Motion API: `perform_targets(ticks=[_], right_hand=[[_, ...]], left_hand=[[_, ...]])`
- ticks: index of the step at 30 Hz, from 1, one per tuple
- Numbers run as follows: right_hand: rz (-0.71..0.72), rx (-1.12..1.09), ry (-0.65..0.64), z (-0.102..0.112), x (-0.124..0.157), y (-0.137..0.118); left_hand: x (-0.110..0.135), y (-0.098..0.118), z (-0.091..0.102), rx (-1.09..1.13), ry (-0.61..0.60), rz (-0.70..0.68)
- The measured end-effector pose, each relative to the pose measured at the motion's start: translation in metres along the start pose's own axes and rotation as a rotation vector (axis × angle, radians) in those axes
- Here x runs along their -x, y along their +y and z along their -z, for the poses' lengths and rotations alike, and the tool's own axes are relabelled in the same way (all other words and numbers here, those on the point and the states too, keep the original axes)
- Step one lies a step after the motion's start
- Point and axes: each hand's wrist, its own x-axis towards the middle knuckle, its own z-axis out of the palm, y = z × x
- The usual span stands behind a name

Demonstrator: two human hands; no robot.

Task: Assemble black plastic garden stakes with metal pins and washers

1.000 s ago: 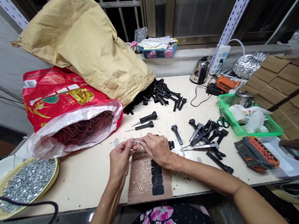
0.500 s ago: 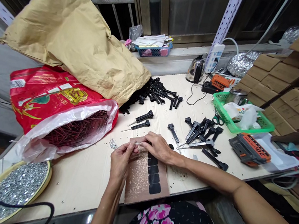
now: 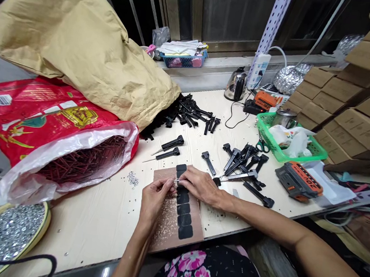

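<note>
My left hand (image 3: pixel 153 196) and my right hand (image 3: pixel 199 184) meet over a brown board (image 3: pixel 167 219) that carries a column of black pads. Both pinch a thin metal pin (image 3: pixel 175 181) held level between their fingertips. The left hand grips its near end and the right hand closes on its other end. A few small silver bits (image 3: pixel 132 178) lie on the table just left of my hands. Two black-handled spikes (image 3: pixel 167 148) lie beyond the board.
A red bag (image 3: pixel 54 129) of dark pins lies open at left under a tan paper sack (image 3: pixel 71 48). A yellow dish (image 3: pixel 1 235) of silver bits sits at front left. Black handles (image 3: pixel 188 112), assembled spikes (image 3: pixel 244 164), a green basket (image 3: pixel 285 144) and an orange battery (image 3: pixel 297 181) lie to the right.
My hands have stayed pinched together on the pin and sit lower over the board. The view has swung right, so the bags and dish slid left.
</note>
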Motion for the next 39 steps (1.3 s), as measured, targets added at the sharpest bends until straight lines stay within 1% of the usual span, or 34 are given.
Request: perform_targets(ticks=[3,5,7,10,13,15,17,18,21,22,23,24,25,26,27,28,29,31,32,33,36,37,39], right_hand=[[-0.033,-0.035,-0.018,0.000,0.003,0.002],[-0.036,-0.078,-0.015,0.003,0.006,0.004],[-0.032,-0.074,0.003,0.007,0.008,0.007],[-0.033,0.036,0.006,0.016,0.006,0.020],[0.000,0.195,-0.024,0.019,-0.003,0.039],[0.049,0.298,-0.031,0.016,-0.005,0.049],[0.132,0.371,-0.051,0.010,0.002,0.052],[0.207,0.384,-0.085,0.007,0.008,0.051],[0.560,0.348,-0.287,0.001,0.026,0.043],[0.653,0.332,-0.342,0.002,0.027,0.040],[0.682,0.331,-0.366,0.004,0.026,0.039],[0.633,0.348,-0.354,0.006,0.022,0.038],[0.539,0.370,-0.319,0.008,0.017,0.038],[0.405,0.399,-0.274,0.010,0.012,0.038],[0.302,0.420,-0.246,0.011,0.009,0.037],[0.286,0.416,-0.249,0.012,0.008,0.035],[0.386,0.382,-0.302,0.011,0.009,0.033],[0.687,0.302,-0.444,0.008,0.015,0.028],[0.730,0.289,-0.468,0.007,0.017,0.026],[0.706,0.295,-0.461,0.007,0.017,0.026],[0.435,0.366,-0.347,0.008,0.010,0.030],[0.402,0.377,-0.336,0.008,0.009,0.031],[0.494,0.368,-0.359,0.007,0.012,0.030]], left_hand=[[0.001,-0.003,-0.001,-0.050,0.002,0.001],[0.002,-0.005,-0.004,-0.044,-0.009,0.027],[0.002,-0.006,-0.006,-0.029,-0.026,0.057],[0.001,-0.007,-0.006,-0.042,-0.019,0.059],[-0.001,-0.009,0.000,-0.107,0.076,-0.011],[-0.001,-0.013,0.005,-0.155,0.143,-0.069],[-0.001,-0.017,0.008,-0.202,0.192,-0.121],[-0.001,-0.020,0.009,-0.238,0.212,-0.146],[-0.001,-0.025,0.008,-0.394,0.244,-0.196],[-0.002,-0.026,0.007,-0.441,0.248,-0.204],[-0.002,-0.026,0.007,-0.476,0.252,-0.211],[-0.003,-0.027,0.006,-0.500,0.256,-0.217],[-0.003,-0.027,0.005,-0.519,0.265,-0.226],[-0.003,-0.027,0.005,-0.530,0.276,-0.234],[-0.003,-0.027,0.005,-0.536,0.284,-0.239],[-0.003,-0.028,0.005,-0.536,0.288,-0.241],[-0.003,-0.029,0.005,-0.531,0.292,-0.241],[-0.003,-0.030,0.005,-0.518,0.299,-0.240],[-0.003,-0.030,0.005,-0.513,0.301,-0.242],[-0.003,-0.030,0.005,-0.509,0.303,-0.245],[-0.003,-0.030,0.004,-0.494,0.303,-0.251],[-0.003,-0.030,0.004,-0.491,0.302,-0.249],[-0.003,-0.030,0.003,-0.491,0.307,-0.243]])
